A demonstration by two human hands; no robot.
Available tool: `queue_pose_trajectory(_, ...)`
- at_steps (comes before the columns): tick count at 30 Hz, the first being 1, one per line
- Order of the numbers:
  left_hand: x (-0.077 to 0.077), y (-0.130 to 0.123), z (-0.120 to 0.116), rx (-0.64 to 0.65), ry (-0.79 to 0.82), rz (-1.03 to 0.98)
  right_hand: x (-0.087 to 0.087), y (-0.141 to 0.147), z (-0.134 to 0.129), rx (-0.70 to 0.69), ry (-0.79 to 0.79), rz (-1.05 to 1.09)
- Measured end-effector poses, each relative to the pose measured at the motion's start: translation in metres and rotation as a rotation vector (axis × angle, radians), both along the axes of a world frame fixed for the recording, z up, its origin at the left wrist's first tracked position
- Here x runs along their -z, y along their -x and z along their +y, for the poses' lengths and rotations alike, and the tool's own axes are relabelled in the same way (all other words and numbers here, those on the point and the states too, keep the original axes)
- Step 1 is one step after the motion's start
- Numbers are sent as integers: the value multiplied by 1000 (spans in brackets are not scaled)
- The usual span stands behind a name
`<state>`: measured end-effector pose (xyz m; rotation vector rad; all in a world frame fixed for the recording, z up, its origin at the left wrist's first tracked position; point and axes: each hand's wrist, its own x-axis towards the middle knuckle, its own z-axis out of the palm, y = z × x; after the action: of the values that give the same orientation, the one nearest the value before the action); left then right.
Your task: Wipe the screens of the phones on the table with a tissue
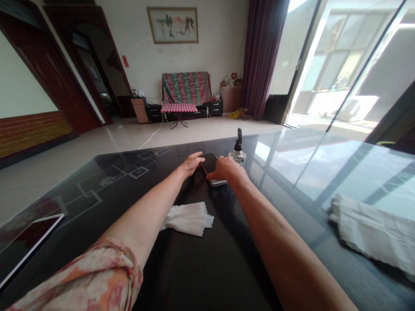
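A dark phone (210,162) lies on or just over the glossy black table, between my two hands. At its left edge, my left hand (193,163) has its fingers closed on the phone's far left corner. My right hand (224,168) grips the phone's right side, with the thumb over its near part. Beneath the near end of the phone shows something pale and flat, too small to make out. Just behind my right hand stands a clear bottle (239,156) with a black top. A crumpled white cloth (191,218) lies nearer, beside my left forearm.
The black table (181,276) fills the foreground. A white-edged tablet (29,242) lies at its left edge, and a larger greyish cloth (372,231) at the right. Beyond the table are a small pink-striped table (179,108), low cabinets and a purple curtain (262,56).
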<state>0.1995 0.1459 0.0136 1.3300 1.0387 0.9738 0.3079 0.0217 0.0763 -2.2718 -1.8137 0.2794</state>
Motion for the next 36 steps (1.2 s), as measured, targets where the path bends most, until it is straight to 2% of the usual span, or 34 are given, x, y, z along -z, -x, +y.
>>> queue_pose_trajectory(6, -4, -1, -1, 10, -43, 80, 8, 1, 6, -15, -10, 25)
queue_pose_trajectory(10, -19, 16, -9, -72, -140, 163, 6, 4, 7, 13, -68, -13)
queue_pose_trajectory(12, -29, 37, -16, -128, -216, 204, 4, 10, 6, 14, -219, -88)
queue_pose_trajectory(14, -36, 69, -26, -186, -289, 258, 5, 19, 6, -58, -353, -142)
queue_pose_trajectory(15, -38, 88, -32, -197, -379, 365, 7, 26, 6, -121, -396, -162)
queue_pose_trajectory(18, -41, 160, -58, -263, -469, 721, 16, 52, 2, -335, -452, -234)
queue_pose_trajectory(20, -42, 214, -80, -325, -455, 997, 20, 77, -3, -486, -456, -289)
queue_pose_trajectory(22, -43, 270, -104, -366, -425, 1071, 21, 109, -10, -634, -463, -314)
queue_pose_trajectory(23, -43, 296, -116, -370, -403, 1179, 20, 128, -14, -701, -474, -306)
queue_pose_trajectory(25, -41, 345, -139, -409, -265, 1351, 19, 173, -19, -823, -498, -261)
queue_pose_trajectory(27, -37, 383, -161, -447, -106, 1448, 22, 222, -21, -929, -488, -182)
queue_pose_trajectory(29, -32, 408, -181, -445, -23, 1472, 31, 271, -19, -1015, -437, -78)
queue_pose_trajectory(31, -26, 421, -198, -412, 31, 1441, 44, 314, -12, -1043, -385, 44)
queue_pose_trajectory(33, -19, 424, -212, -356, 35, 1409, 58, 349, -1, -1006, -368, 147)
queue_pose_trajectory(36, -12, 420, -225, -383, -79, 1386, 74, 379, 15, -920, -358, 225)
